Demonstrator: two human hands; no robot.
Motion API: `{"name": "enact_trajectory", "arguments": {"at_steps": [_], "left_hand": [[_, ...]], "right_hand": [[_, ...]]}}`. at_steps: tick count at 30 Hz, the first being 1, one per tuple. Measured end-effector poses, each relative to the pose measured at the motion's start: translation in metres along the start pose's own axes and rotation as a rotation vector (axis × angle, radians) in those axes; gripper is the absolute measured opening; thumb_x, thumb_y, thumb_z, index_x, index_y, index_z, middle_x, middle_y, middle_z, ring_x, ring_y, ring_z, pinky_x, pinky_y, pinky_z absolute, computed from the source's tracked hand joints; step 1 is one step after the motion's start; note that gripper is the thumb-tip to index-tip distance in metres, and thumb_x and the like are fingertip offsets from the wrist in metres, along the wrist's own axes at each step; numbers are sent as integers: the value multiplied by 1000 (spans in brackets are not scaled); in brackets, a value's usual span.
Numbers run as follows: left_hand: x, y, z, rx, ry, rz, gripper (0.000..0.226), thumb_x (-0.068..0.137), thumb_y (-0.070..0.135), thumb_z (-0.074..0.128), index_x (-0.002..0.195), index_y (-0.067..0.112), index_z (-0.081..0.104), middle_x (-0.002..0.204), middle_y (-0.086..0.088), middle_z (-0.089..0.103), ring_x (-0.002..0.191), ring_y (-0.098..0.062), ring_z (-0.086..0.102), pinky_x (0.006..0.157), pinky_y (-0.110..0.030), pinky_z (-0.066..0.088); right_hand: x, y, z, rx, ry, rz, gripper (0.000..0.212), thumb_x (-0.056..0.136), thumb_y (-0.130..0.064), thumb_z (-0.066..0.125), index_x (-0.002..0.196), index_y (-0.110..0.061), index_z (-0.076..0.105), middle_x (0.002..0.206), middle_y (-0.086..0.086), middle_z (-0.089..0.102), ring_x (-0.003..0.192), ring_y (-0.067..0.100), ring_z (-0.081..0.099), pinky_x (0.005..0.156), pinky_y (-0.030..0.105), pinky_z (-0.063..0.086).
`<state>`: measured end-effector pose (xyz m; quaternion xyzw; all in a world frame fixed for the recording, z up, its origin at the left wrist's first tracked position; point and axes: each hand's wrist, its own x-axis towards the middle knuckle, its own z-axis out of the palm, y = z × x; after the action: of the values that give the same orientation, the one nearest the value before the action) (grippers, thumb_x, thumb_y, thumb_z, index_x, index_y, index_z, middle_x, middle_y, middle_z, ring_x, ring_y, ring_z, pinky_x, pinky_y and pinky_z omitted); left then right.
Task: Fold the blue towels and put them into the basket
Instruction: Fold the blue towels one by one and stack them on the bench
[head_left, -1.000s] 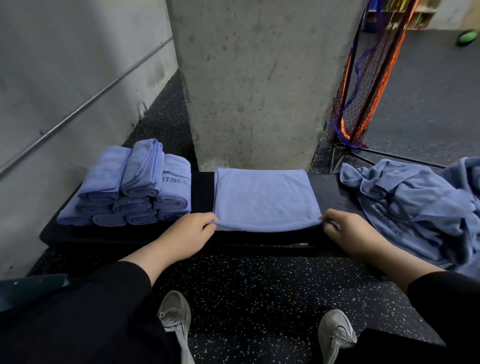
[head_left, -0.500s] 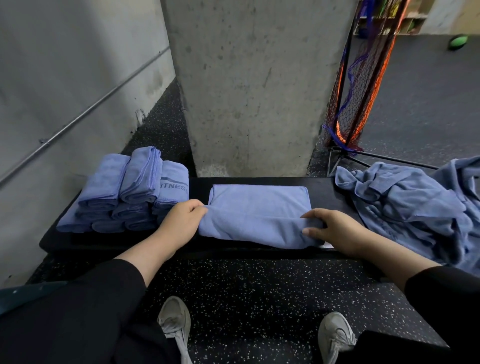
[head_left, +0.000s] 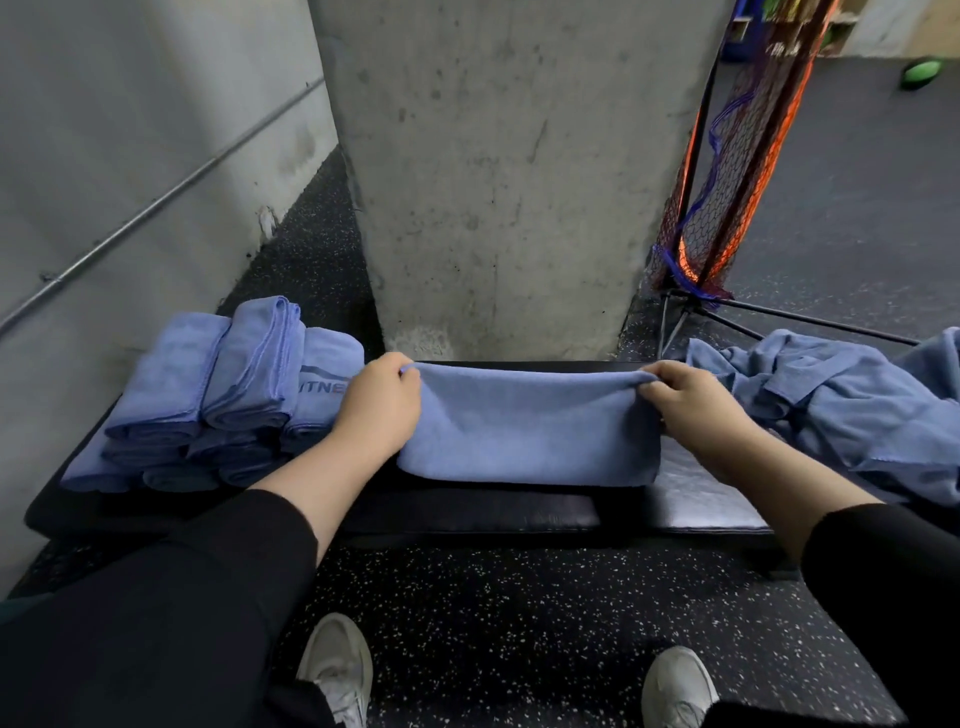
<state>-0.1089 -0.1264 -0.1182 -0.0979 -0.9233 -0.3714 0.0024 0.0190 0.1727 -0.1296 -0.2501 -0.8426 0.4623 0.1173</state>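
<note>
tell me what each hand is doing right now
left hand: pinches the towel at its far left corner
right hand: pinches its far right corner

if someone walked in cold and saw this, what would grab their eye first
Most likely the soft blue towel being folded at the middle of the padded black bench, with the left hand and right hand each pinching a far corner. Next, the neat stack of folded blue towels at the bench's left end and the rumpled heap of unfolded blue towels at its right. Behind stands a broad grey concrete pillar.
</note>
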Motion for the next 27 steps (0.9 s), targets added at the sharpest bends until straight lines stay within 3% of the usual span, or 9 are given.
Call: {"name": "enact_trajectory", "arguments": {"at_steps": [2, 7, 9, 12, 16, 19, 22, 24, 27], "left_hand": [[11, 5, 12, 64, -17, 21, 23, 103, 18, 41, 106, 11, 62, 103, -11, 65, 98, -34, 58, 80, -40, 47], [43, 7, 28, 322, -38, 59, 17, 99, 11, 39, 107, 13, 54, 103, -11, 60, 87, -32, 52, 69, -35, 35], [51, 7, 33, 489, -77, 109, 26, 92, 2, 43, 114, 12, 52, 115, -13, 53, 97, -36, 53, 71, -38, 36], [53, 2, 51, 594, -77, 336, 55, 81, -5, 57, 132, 16, 52, 136, -9, 45, 120, -35, 48, 92, -43, 39], [35, -3, 79, 477, -267, 521, 43, 103, 21, 47, 147, 20, 48, 156, -4, 39, 142, -26, 37, 112, -41, 28], [27, -12, 96, 606, -419, 523, 48, 108, 39, 31, 155, 27, 32, 167, 2, 17, 153, -17, 14, 122, -42, 12], [36, -14, 99, 594, -368, 475, 49, 109, 37, 30, 157, 26, 26, 166, 3, 21, 153, -16, 17, 121, -42, 14], [43, -15, 98, 597, -319, 458, 47, 108, 32, 35, 154, 22, 32, 156, 1, 36, 144, -20, 33, 114, -40, 24], [52, -14, 95, 574, -274, 424, 31, 107, 27, 42, 134, 18, 53, 130, -2, 50, 119, -25, 48, 99, -41, 35]], "right_hand": [[13, -3, 10, -19, 34, 4, 15, 94, -15, 57, 90, -21, 70, 73, -3, 66, 68, 15, 54, 64, 29, 43], [48, -5, 25, -177, 73, -32, 15, 95, -15, 59, 104, -12, 70, 89, 5, 70, 76, 18, 57, 60, 26, 42], [61, 2, 29, -249, 60, 3, 23, 95, -20, 62, 115, -12, 67, 100, 6, 70, 91, 24, 62, 72, 30, 47], [66, 16, 36, -545, 97, 13, 45, 93, -35, 64, 133, -15, 57, 125, 13, 62, 118, 36, 55, 95, 44, 47], [48, 13, 58, -685, 213, -301, 29, 91, -27, 63, 118, -15, 67, 119, 11, 63, 108, 39, 58, 88, 48, 45], [34, 12, 84, -654, 30, -435, 34, 92, -27, 56, 120, -10, 67, 127, 11, 64, 113, 36, 61, 94, 48, 49], [29, 21, 98, -750, -211, -327, 50, 103, -35, 46, 147, -12, 44, 160, 7, 34, 148, 26, 31, 119, 48, 27], [29, 25, 96, -774, -246, -286, 58, 105, -43, 38, 156, -18, 28, 167, -1, 15, 154, 18, 11, 123, 45, 10], [26, 28, 95, -785, -219, -303, 60, 105, -48, 33, 158, -22, 22, 168, -3, 9, 155, 14, 5, 124, 41, 3]]}}
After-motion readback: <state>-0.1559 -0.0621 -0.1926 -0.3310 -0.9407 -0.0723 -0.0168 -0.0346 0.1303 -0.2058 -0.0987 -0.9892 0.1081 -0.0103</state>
